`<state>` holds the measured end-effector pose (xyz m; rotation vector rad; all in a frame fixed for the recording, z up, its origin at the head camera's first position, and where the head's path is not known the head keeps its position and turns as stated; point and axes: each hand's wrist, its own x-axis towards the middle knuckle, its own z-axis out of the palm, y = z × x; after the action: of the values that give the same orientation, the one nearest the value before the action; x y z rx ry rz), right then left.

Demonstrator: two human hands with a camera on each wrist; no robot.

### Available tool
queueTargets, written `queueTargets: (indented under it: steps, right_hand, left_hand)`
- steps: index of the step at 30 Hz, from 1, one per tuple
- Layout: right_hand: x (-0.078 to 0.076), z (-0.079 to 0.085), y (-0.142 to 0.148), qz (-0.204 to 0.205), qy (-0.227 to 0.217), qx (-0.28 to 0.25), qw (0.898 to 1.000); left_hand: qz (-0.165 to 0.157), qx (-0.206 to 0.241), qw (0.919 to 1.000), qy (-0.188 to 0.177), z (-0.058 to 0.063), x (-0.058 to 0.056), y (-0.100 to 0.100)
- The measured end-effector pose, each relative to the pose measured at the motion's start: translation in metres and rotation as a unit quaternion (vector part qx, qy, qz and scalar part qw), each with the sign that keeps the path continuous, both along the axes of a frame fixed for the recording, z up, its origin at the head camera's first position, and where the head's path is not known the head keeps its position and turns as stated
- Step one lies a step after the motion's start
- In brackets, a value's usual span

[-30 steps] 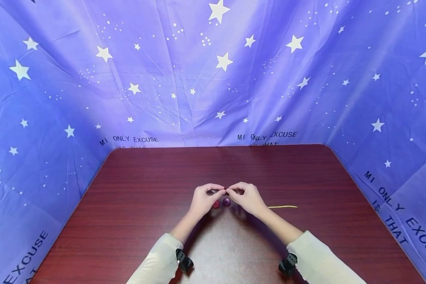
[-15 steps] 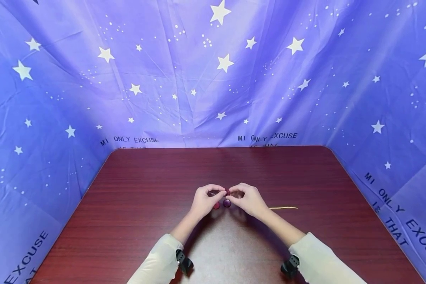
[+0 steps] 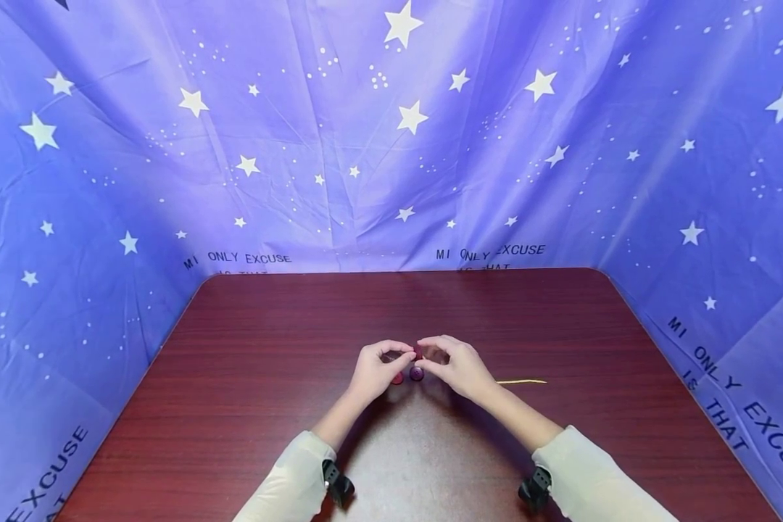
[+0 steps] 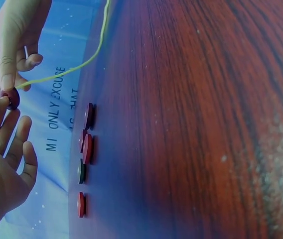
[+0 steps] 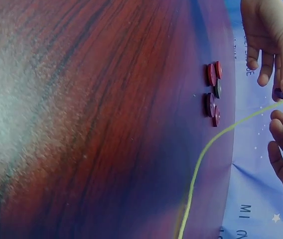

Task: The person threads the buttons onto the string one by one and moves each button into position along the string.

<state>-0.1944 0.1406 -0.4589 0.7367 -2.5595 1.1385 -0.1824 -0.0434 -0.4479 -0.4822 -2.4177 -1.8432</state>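
A dark red button (image 3: 419,352) is raised above the table, between my two hands. My left hand (image 3: 373,368) pinches it between thumb and forefinger. My right hand (image 3: 458,367) has its thumb and forefinger around the button's other side, spread a little apart in the head view. A yellow cord (image 4: 71,70) runs from the button past the right hand and down to the table; whether it passes through a hole is hidden by fingers. Below the hands lie a purple button (image 3: 417,373) and a red button (image 3: 397,378).
Several loose buttons, among them a dark green button (image 4: 82,171) and a red button (image 4: 81,204), lie close together on the dark red wooden table (image 3: 267,406). The cord's loose end (image 3: 523,381) lies to the right. A blue starry cloth (image 3: 339,130) surrounds the table.
The right thumb and forefinger have parted from a tight pinch and now stand spread around the button, which shows more clearly. The left hand has hardly moved.
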Motion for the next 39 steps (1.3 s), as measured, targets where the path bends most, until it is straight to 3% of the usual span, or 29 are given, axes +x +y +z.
queueTargets:
  steps: [11, 19, 23, 34, 39]
  right_hand:
    - [-0.001, 0.004, 0.005, 0.038, -0.014, 0.037, 0.999]
    - [0.0, 0.004, 0.007, 0.035, -0.036, 0.051, 0.997]
    - [0.0, 0.003, 0.009, 0.028, -0.041, 0.054, 0.997]
    - [-0.003, 0.0, 0.019, 0.031, -0.065, 0.066, 0.995]
    - [-0.003, 0.0, 0.024, 0.028, -0.074, 0.073, 0.994]
  left_hand:
    - [-0.017, -0.013, 0.9995, -0.021, -0.002, 0.0, 0.0]
    - [-0.036, -0.018, 0.9989, -0.022, -0.006, -0.001, -0.001]
    - [-0.045, -0.001, 0.9982, -0.04, -0.008, 0.0, -0.003]
    - [-0.029, -0.024, 0.9989, -0.027, -0.015, -0.004, -0.007]
    - [-0.033, -0.03, 0.9987, -0.025, -0.007, 0.0, -0.009]
